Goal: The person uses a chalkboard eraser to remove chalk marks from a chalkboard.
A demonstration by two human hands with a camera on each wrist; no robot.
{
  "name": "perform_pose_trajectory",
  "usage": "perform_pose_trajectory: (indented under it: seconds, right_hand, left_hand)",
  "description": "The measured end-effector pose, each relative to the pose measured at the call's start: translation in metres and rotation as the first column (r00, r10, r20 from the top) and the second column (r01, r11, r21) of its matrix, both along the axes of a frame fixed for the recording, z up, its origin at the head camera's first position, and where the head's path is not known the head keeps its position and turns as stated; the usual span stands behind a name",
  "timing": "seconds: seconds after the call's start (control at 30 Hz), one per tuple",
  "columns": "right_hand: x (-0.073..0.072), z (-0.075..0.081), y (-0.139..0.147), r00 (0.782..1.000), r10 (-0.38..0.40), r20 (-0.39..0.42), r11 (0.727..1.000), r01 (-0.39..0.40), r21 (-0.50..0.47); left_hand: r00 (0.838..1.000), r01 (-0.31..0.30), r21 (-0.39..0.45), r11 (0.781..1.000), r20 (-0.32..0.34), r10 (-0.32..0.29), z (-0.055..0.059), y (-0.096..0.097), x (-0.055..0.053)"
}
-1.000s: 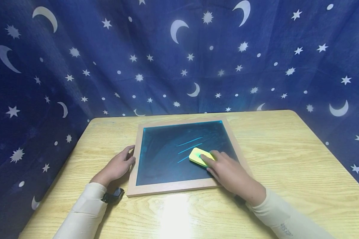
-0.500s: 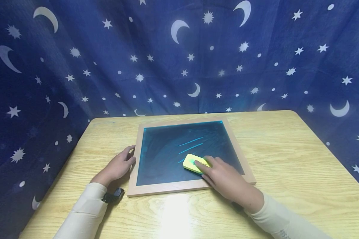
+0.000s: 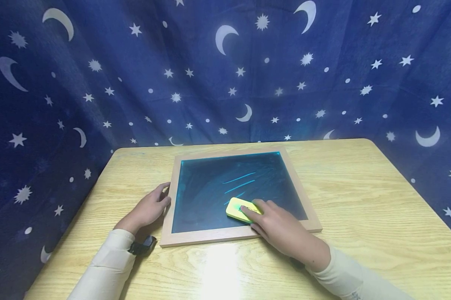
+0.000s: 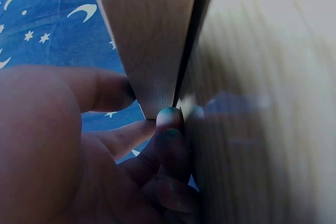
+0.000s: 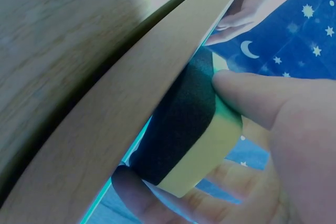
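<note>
A chalkboard (image 3: 199, 204) with a light wooden frame lies on the table, bearing blue chalk lines (image 3: 239, 178) near its middle. My right hand (image 3: 285, 229) grips a yellow chalkboard eraser (image 3: 233, 209) over the lower part of the board. Its dark felt side (image 5: 181, 114) faces the board in the right wrist view, and thumb and fingers hold the yellow body (image 5: 210, 150). My left hand (image 3: 146, 208) touches the outer left edge of the frame. Its thumb and a finger meet the wooden edge (image 4: 149, 35) in the left wrist view, the other fingers bent low beside the table.
The wooden table (image 3: 360, 200) extends around the board, with a bright reflection in front. A dark blue curtain (image 3: 195, 54) with moons and stars hangs behind and at both sides. A black wrist strap (image 3: 143, 246) is on the left wrist.
My right hand has moved the eraser down and to the left across the board. It now overlaps the lowest chalk line, of which short pieces show. The left hand and the board stay put.
</note>
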State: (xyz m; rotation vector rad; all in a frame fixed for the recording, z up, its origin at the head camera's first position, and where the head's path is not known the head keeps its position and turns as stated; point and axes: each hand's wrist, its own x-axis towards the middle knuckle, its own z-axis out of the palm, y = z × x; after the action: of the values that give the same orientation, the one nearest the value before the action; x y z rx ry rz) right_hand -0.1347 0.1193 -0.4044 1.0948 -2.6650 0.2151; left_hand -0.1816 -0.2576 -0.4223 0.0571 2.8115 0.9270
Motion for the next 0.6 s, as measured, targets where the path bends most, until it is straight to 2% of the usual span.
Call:
perform_pose_trajectory:
  seconds: [0.6]
  right_hand:
    - [-0.0050, 0.0012, 0.0000, 1.000, -0.026, 0.012, 1.000, 0.026, -0.014]
  left_hand:
    - [1.000, 0.001, -0.005, 1.000, 0.003, -0.001, 0.0012, 0.0004, 0.0005]
